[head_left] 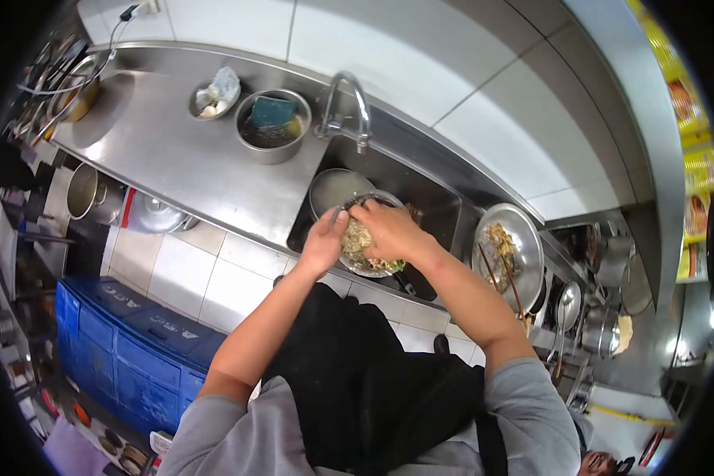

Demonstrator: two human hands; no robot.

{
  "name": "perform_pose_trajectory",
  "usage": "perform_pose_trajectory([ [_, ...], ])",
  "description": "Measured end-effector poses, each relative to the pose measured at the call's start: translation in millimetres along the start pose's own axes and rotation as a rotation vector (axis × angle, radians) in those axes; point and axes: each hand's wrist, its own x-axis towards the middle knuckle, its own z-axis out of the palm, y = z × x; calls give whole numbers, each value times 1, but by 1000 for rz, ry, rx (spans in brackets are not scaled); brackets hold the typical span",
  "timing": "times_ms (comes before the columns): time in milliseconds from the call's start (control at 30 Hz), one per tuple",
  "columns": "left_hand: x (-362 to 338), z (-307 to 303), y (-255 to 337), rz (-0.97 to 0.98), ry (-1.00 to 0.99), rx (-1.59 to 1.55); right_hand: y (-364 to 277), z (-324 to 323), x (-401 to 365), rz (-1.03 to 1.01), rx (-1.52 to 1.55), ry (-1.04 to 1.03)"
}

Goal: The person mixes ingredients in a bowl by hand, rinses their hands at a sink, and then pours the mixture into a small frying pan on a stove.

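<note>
A round metal bowl of pale, shredded-looking food mixture rests over the front of the sink, with green and reddish bits near its lower rim. My left hand is at the bowl's left side, its fingers closed at the rim. From the right, my right hand reaches over the bowl, fingers bent down into the mixture and partly hidden. Behind the bowl, a second metal bowl with cloudy liquid sits in the sink.
The faucet rises behind the sink. A pot with a green scouring pad and a small bowl stand on the left counter. A large bowl with food scraps and chopsticks is at right. Blue cabinets stand lower left.
</note>
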Motion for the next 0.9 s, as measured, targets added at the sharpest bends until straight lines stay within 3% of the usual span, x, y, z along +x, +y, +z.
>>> perform_pose_trajectory([
  [67,-4,19,0,-104,-18,3,14,-6,-20,53,-4,-4],
  [133,-6,37,12,-170,6,-22,18,-8,-43,100,3,112],
  [200,-2,52,10,-231,25,-38,21,-6,-67,-13,41,324],
  [233,4,53,-1,-144,19,-3,25,-7,-77,-98,124,290],
  [300,6,61,-18,57,16,62,32,-20,-98,-36,199,290],
  [400,-3,75,-30,75,21,64,53,-5,-114,20,256,297],
  [533,-18,107,-48,57,-5,37,56,29,-115,215,152,243],
  [600,-23,110,-59,-73,-10,93,67,37,-115,268,271,23],
  [667,-24,110,-68,-68,6,144,68,40,-126,275,207,108],
  [733,-38,116,-47,-172,20,-9,59,37,-138,211,105,422],
  [767,-24,108,-64,-105,10,-16,61,34,-140,215,98,431],
  [900,-25,108,-30,-122,-11,78,74,15,-147,135,327,206],
])
